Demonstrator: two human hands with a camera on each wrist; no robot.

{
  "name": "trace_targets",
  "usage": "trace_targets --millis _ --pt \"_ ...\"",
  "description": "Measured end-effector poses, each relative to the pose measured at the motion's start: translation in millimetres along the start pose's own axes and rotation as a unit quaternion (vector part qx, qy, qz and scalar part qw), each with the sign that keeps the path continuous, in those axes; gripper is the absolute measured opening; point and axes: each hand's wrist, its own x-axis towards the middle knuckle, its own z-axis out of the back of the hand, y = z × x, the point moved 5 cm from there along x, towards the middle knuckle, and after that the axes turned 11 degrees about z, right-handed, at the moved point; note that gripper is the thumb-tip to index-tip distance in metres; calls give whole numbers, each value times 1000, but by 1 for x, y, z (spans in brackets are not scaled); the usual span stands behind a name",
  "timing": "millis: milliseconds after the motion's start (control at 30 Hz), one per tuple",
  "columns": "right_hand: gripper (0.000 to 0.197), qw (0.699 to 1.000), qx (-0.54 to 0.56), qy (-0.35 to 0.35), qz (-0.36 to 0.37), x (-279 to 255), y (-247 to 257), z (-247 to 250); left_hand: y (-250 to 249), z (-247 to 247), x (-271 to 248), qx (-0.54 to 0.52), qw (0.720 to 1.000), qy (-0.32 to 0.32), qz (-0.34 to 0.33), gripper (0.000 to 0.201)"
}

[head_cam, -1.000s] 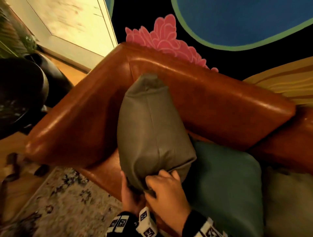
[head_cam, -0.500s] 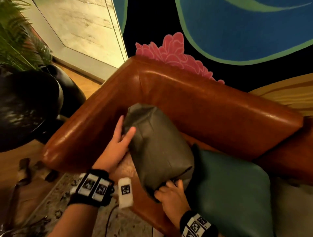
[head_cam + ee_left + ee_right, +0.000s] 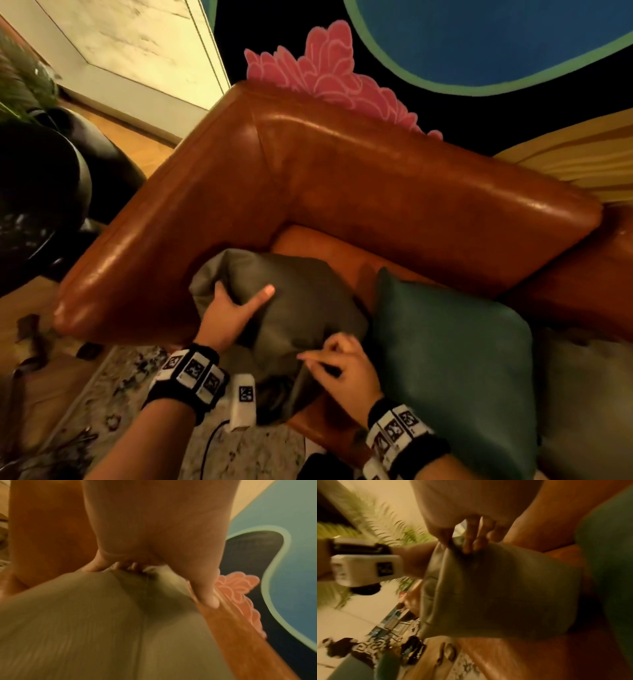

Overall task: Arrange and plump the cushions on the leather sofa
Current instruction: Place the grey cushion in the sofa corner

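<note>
An olive-grey cushion (image 3: 301, 308) lies slumped in the corner of the brown leather sofa (image 3: 376, 178). My left hand (image 3: 239, 301) grips its far left part, fingers dug into the fabric and thumb spread across the top. In the left wrist view the left hand (image 3: 154, 574) curls into the cushion (image 3: 102, 628). My right hand (image 3: 322, 359) pinches the cushion's near corner. The right wrist view shows my right hand (image 3: 467, 545) bunching the edge of the cushion (image 3: 505, 595). A teal cushion (image 3: 452, 359) stands just to the right.
A pale grey cushion (image 3: 589, 394) sits at the far right of the seat. A large black plant pot (image 3: 37, 205) stands left of the sofa arm. A patterned rug (image 3: 113, 404) and wood floor lie below. The painted wall is behind the backrest.
The olive cushion has come down from standing tall against the backrest into the seat corner. My left hand has moved from its lower end up to its far side.
</note>
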Motion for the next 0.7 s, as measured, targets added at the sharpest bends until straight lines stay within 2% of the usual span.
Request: trace_targets --millis 100,233,300,367,400,433,467,500,567,600,667,700 --pt "17 998 14 -54 -35 17 -18 2 -11 3 7 35 999 -10 14 119" --pt "23 973 88 -191 -93 41 -20 0 -30 -8 10 135 990 -5 30 122" --pt "22 933 142 -273 -188 36 -45 2 -29 -12 18 122 989 37 70 122" --pt "13 865 174 -324 -342 20 -88 5 -16 -15 21 88 984 89 124 128" --pt "14 836 170 -313 -417 11 -108 7 -7 -15 20 86 980 106 143 131" --pt "34 819 163 -266 -482 2 -125 7 2 -14 18 89 978 114 149 129" --pt "59 804 173 -203 -531 -5 -135 4 11 -13 15 87 978 117 146 119" --pt "76 789 204 -145 -561 -9 -139 0 19 -11 13 81 980 117 139 105" --pt "88 755 297 -71 -580 -7 -129 -12 31 -8 6 69 982 127 124 79" --pt "91 750 320 -52 -576 -5 -125 -16 35 -8 2 62 982 139 113 68" --pt "90 765 329 -43 -553 -4 -121 -19 33 -11 -13 38 985 155 66 31" --pt "83 772 335 -54 -538 -6 -119 -20 27 -10 -22 21 986 159 38 18"
